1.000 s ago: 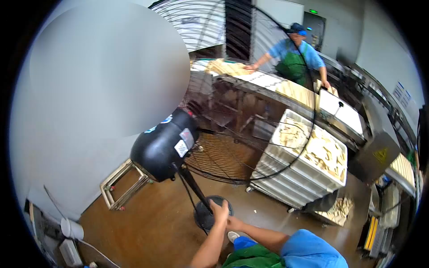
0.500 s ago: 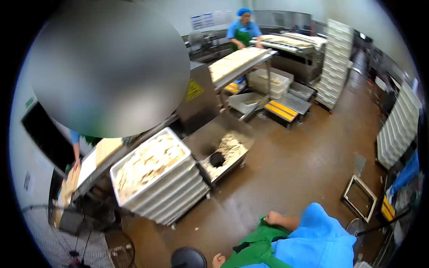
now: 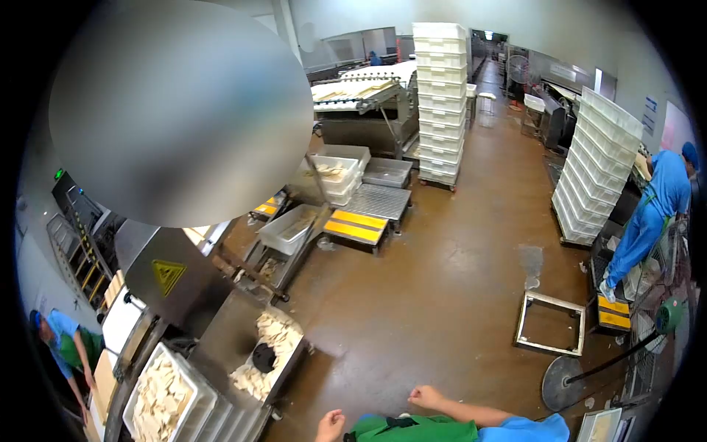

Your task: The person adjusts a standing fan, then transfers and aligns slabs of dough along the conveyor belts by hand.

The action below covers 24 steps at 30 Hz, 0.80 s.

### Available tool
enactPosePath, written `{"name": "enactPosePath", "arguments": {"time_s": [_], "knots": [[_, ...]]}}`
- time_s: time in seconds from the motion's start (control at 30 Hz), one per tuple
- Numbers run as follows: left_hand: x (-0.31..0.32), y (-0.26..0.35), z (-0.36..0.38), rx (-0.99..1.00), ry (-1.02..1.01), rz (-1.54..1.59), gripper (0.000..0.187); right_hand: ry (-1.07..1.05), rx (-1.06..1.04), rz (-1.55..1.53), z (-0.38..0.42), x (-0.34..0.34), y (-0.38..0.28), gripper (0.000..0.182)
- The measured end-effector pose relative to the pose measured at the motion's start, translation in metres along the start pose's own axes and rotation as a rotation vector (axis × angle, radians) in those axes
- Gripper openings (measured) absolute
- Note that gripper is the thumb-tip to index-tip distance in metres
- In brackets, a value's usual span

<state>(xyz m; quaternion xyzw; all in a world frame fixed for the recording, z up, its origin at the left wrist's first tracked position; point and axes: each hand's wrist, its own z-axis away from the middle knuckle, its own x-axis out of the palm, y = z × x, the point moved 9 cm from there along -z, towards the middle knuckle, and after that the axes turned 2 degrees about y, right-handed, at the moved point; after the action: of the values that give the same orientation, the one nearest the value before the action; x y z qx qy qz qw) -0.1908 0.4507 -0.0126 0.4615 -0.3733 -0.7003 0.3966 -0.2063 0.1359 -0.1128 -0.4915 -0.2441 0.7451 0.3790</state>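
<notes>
Left hand [image 3: 331,425]: near, above the floor [image 3: 434,309]; fingers curled, whether around anything cannot be told. Right hand [image 3: 425,396]: near, slightly farther right; fingers folded inward, contents likewise cannot be told. Both apart, before a green apron [image 3: 420,431].

Bin [image 3: 224,331], metal: near left, nearest the left hand, not touched; holds pale scraps [image 3: 283,331] and one black item [image 3: 264,357].
Crate [image 3: 195,387], white: left of bin, filled with pale pieces.
Frame [image 3: 556,300]: flat on floor, right.
Fan base [image 3: 557,389], round: near right, just nearer than frame.
Crate stacks, two: far centre [image 3: 440,103]; right [image 3: 593,169].
Co-workers, two: near left [image 3: 62,331], arms lowered; right [image 3: 652,210], bent forward.
</notes>
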Motion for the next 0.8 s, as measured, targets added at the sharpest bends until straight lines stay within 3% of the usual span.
{"name": "enactPosePath", "arguments": {"time_s": [0.13,0.17,0.23,0.27,0.33,0.37,0.43,0.53,0.57,0.63,0.73,0.8], "knots": [[-0.001,0.011,-0.092,0.061,-0.029,-0.182,0.029,0.047,-0.131,-0.199,-0.071,-0.042,-0.034,0.027],[-0.005,0.002,-0.126,-0.094,-0.085,-0.169,0.031,0.036,-0.085,-0.268,-0.093,-0.046,-0.029,0.021],[0.006,-0.020,-0.198,-0.423,-0.171,-0.098,0.038,0.078,-0.107,-0.098,-0.143,-0.082,-0.030,0.019],[0.009,0.006,-0.237,-0.164,-0.101,-0.293,0.029,0.074,-0.125,-0.072,-0.158,-0.103,-0.037,0.019],[0.020,0.049,-0.321,-0.079,-0.058,-0.381,0.027,0.347,-0.029,-0.083,-0.190,-0.182,-0.043,0.019],[0.030,0.075,-0.355,-0.010,-0.041,-0.487,0.025,0.338,-0.027,-0.063,-0.202,-0.208,-0.047,0.019],[0.058,0.152,-0.421,0.114,-0.122,-0.328,0.026,0.436,0.130,-0.271,-0.224,-0.272,-0.041,0.019],[0.105,0.256,-0.517,0.269,-0.244,-0.363,0.024,0.570,0.039,-0.359,-0.269,-0.349,-0.038,0.019],[0.120,0.285,-0.544,0.364,-0.245,-0.335,0.023,0.597,0.194,-0.420,-0.280,-0.369,-0.032,0.018],[0.142,0.338,-0.593,0.442,-0.271,-0.330,0.022,0.641,0.210,-0.274,-0.320,-0.408,-0.017,0.017],[0.154,0.369,-0.669,0.392,-0.216,-0.380,0.020,0.644,0.164,-0.237,-0.415,-0.429,0.064,0.020],[0.143,0.371,-0.711,0.320,-0.152,-0.404,0.020,0.589,0.099,-0.187,-0.487,-0.458,0.053,0.024]]}}
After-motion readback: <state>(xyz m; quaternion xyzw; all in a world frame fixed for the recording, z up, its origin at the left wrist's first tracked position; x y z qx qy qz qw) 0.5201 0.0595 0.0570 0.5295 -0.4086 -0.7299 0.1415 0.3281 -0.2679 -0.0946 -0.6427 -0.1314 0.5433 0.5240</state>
